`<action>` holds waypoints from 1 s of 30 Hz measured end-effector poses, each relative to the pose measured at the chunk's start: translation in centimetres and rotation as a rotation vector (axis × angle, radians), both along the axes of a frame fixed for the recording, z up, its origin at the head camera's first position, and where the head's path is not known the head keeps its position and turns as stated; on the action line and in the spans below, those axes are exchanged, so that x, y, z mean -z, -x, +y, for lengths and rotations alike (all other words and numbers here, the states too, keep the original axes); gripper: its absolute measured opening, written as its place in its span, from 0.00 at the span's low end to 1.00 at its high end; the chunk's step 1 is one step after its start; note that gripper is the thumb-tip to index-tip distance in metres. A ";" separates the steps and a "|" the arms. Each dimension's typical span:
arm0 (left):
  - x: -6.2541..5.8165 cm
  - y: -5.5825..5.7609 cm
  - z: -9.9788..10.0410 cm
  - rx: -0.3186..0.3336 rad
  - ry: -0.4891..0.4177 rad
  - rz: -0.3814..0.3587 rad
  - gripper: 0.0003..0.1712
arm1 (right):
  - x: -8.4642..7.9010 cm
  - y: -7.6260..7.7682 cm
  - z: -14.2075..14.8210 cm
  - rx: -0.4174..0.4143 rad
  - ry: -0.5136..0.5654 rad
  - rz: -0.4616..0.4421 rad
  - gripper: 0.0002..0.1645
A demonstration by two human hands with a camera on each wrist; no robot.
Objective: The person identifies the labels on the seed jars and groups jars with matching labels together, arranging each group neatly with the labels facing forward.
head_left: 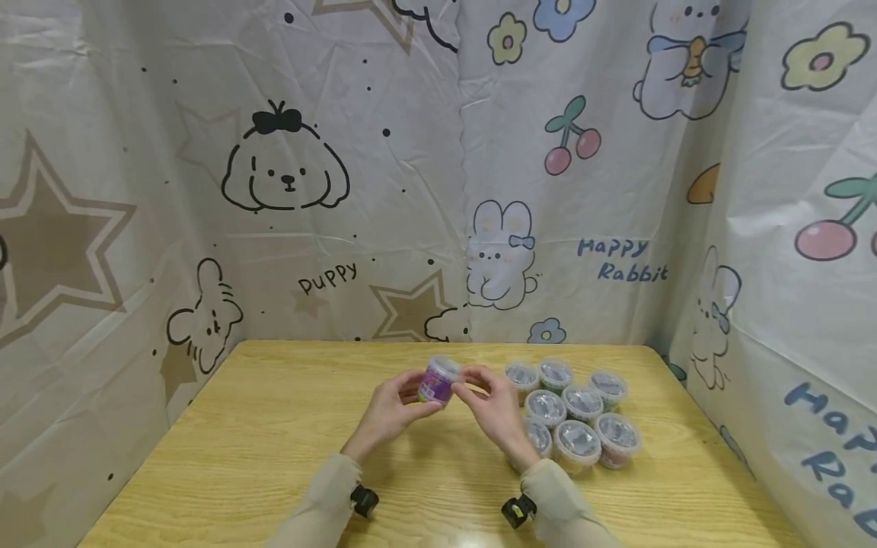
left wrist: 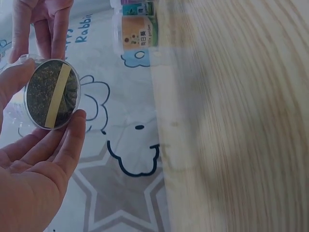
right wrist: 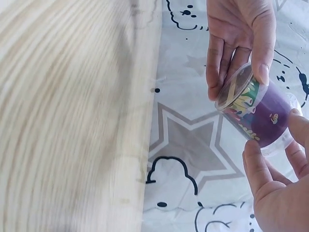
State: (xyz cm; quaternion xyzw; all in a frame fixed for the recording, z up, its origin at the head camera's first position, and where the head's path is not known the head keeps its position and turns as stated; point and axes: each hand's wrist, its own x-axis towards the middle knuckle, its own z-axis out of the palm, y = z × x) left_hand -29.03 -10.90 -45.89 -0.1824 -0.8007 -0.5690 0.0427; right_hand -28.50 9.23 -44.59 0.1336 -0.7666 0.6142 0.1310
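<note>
A small clear plastic tub (head_left: 437, 384) with a purple label is up off the table, tilted, between both hands. My left hand (head_left: 387, 411) grips it near its base, thumb on one side and fingers on the other. With fingers and thumb, my right hand (head_left: 495, 405) holds the lid end. In the left wrist view the round base (left wrist: 41, 92) faces the camera, showing dark crumbly soil and a pale yellow strip (left wrist: 58, 96). Printed pictures on the purple label (right wrist: 273, 113) show in the right wrist view.
Several similar lidded tubs (head_left: 546, 408) stand grouped at the right of the wooden table (head_left: 260, 441), close beside my right forearm. One tub (left wrist: 137, 33) carries an orange label. A patterned cloth (head_left: 411, 190) hangs around the back and sides.
</note>
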 end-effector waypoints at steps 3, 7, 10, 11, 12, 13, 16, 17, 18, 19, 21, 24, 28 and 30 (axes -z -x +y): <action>0.1 0.0 -0.6 -0.027 0.001 -0.008 0.35 | 0.1 0.0 -0.7 -0.008 0.002 -0.004 0.14; 0.3 -0.2 -1.4 -0.051 -0.007 -0.015 0.33 | 0.1 -0.3 -1.8 -0.002 -0.001 -0.017 0.15; 0.4 -0.2 -2.0 -0.056 0.009 -0.018 0.31 | 0.4 -0.2 -2.4 -0.002 0.009 -0.021 0.15; 0.4 -0.2 -2.1 -0.057 0.012 -0.019 0.31 | 0.9 0.2 -2.6 0.000 0.017 -0.023 0.15; 0.4 -0.3 -2.3 -0.059 0.021 -0.021 0.31 | 0.9 0.2 -2.7 -0.001 0.024 -0.023 0.15; 0.4 -0.3 -2.4 -0.062 0.026 -0.022 0.31 | 0.9 0.3 -2.9 -0.002 0.023 -0.027 0.14; 0.3 -0.4 -2.8 -0.072 0.026 -0.030 0.30 | 1.0 0.5 -3.4 -0.005 0.023 -0.031 0.13; 0.3 -0.4 -2.9 -0.073 0.025 -0.035 0.30 | 1.0 0.5 -3.5 -0.006 0.020 -0.034 0.13; 0.3 -0.4 -3.0 -0.077 0.030 -0.035 0.30 | 1.0 0.6 -3.6 -0.010 0.023 -0.036 0.13; 0.4 -0.5 -3.1 -0.079 0.031 -0.032 0.30 | 1.0 0.7 -3.7 -0.013 0.019 -0.036 0.13; 0.4 -0.6 -3.3 -0.082 0.036 -0.032 0.30 | 1.0 0.7 -3.8 -0.018 0.009 -0.043 0.14; 0.5 -0.6 -3.6 -0.096 0.041 -0.026 0.32 | 1.1 0.8 -3.9 -0.044 0.012 -0.057 0.16; 0.7 -0.5 -4.0 -0.150 0.047 -0.011 0.33 | 1.2 1.0 -4.3 -0.086 -0.007 -0.067 0.16; 0.8 -0.5 -4.2 -0.185 0.051 0.002 0.33 | 1.3 1.1 -4.6 -0.095 -0.024 -0.064 0.15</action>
